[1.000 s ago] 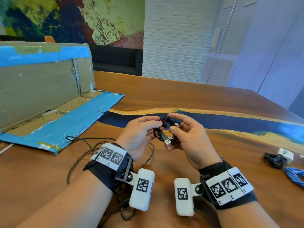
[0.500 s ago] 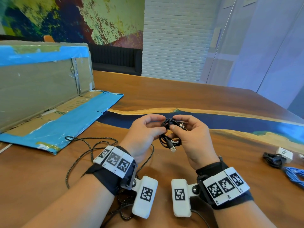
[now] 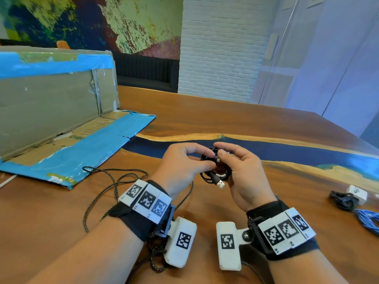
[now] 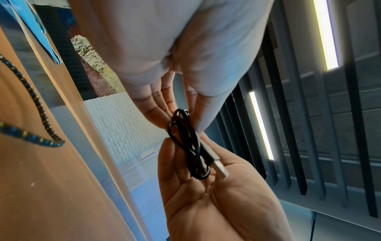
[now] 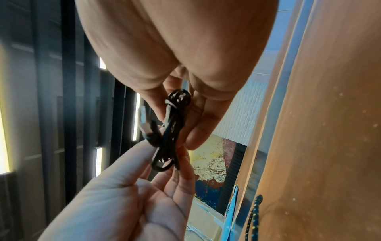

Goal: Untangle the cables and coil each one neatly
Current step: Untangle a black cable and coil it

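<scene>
A small bundle of thin black USB cable (image 3: 213,171) hangs above the wooden table (image 3: 235,121), held between both hands. My left hand (image 3: 206,158) pinches its left side with thumb and fingers. My right hand (image 3: 220,150) pinches the top, where a small connector shows, and its palm cups the loops. The silver USB plug (image 3: 220,183) sticks out below. The wrist views show the same wound bundle (image 4: 185,143) (image 5: 171,130) between the fingertips. A loose black-and-yellow braided cable (image 3: 110,181) sprawls on the table under my left wrist.
An opened cardboard box (image 3: 51,103) with blue tape stands at the left, its flap (image 3: 86,146) lying flat on the table. At the right edge lie a coiled black cable (image 3: 342,199), a white adapter (image 3: 356,192) and a blue cable bundle (image 3: 369,219).
Both hands kept hold of the black bundle. The right thumb and fingers have shifted onto its top, and the USB plug has swung slightly down and to the right.
</scene>
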The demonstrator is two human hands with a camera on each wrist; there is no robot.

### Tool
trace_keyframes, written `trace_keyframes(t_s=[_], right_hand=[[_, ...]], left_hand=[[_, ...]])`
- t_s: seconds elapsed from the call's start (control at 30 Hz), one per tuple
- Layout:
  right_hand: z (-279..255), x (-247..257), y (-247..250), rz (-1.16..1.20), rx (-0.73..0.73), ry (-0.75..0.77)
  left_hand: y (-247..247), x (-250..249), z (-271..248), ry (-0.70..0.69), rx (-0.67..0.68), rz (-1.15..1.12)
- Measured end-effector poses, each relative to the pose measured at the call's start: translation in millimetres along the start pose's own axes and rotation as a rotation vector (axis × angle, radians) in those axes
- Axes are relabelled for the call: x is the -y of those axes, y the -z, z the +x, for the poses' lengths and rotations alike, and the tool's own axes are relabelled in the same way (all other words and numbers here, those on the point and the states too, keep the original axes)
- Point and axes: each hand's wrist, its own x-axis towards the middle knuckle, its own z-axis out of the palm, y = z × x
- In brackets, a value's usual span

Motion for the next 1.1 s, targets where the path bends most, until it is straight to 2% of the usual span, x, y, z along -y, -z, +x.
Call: trace_keyframes(t_s=[0.27, 0.47, 0.63, 0.73, 1.1], right_hand=[[-1, 2, 0, -0.031, 0.022, -0.041], [-1, 2, 1, -0.014, 0.049, -0.068], [-1, 4, 1, 0.019, 0.1, -0.057], [0, 4, 3, 0.039, 0.095, -0.062], [-3, -1, 0, 0.08, 0.132, -0.104]], left_hand=[[4, 1, 3, -0.035, -0.008, 0.126], [8, 1, 4, -0.04, -0.009, 0.14], [9, 6, 7, -0.029, -0.09, 0.036], [6, 12, 10, -0.049, -0.152, 0.056], [5, 11, 10, -0.035, -0.21, 0.056]])
